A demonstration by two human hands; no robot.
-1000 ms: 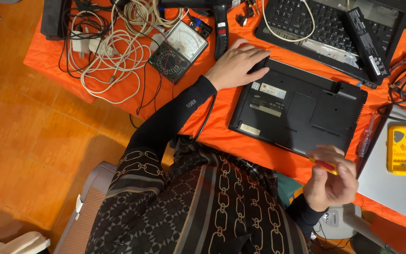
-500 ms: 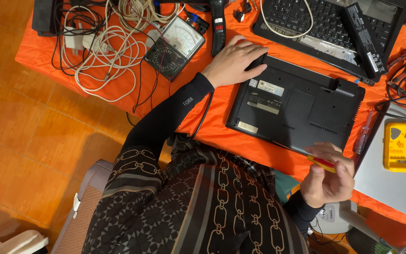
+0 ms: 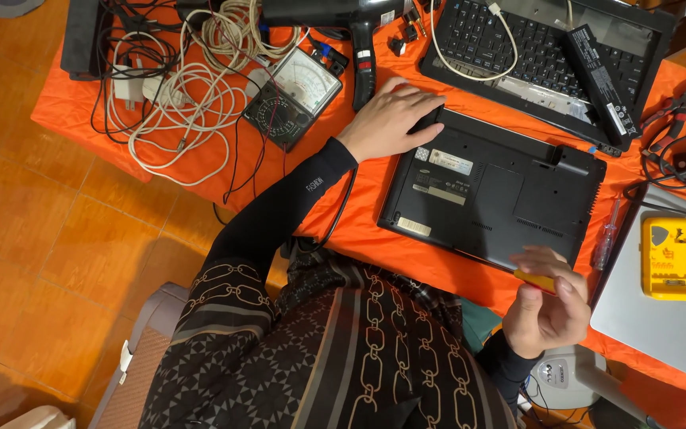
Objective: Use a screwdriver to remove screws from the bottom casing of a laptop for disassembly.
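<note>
A black laptop [image 3: 502,187] lies upside down on an orange cloth [image 3: 359,214] over the table. My left hand [image 3: 391,119] rests flat on the laptop's far left corner, pressing it down. At the laptop's near right edge my right hand [image 3: 549,306] grips a yellow-handled screwdriver [image 3: 535,280]; its tip is hidden by my fingers. My patterned clothing fills the bottom of the view.
An analog multimeter [image 3: 291,99] and tangled white and black cables [image 3: 176,87] lie left. An open laptop with a battery pack [image 3: 597,79] sits behind. A yellow bit case [image 3: 671,258] rests on a silver laptop [image 3: 676,318] at right. A clear-handled screwdriver [image 3: 606,238] lies between.
The view has shifted slightly. My right hand with the screwdriver stays at the laptop's near right edge; my left hand keeps its place on the corner.
</note>
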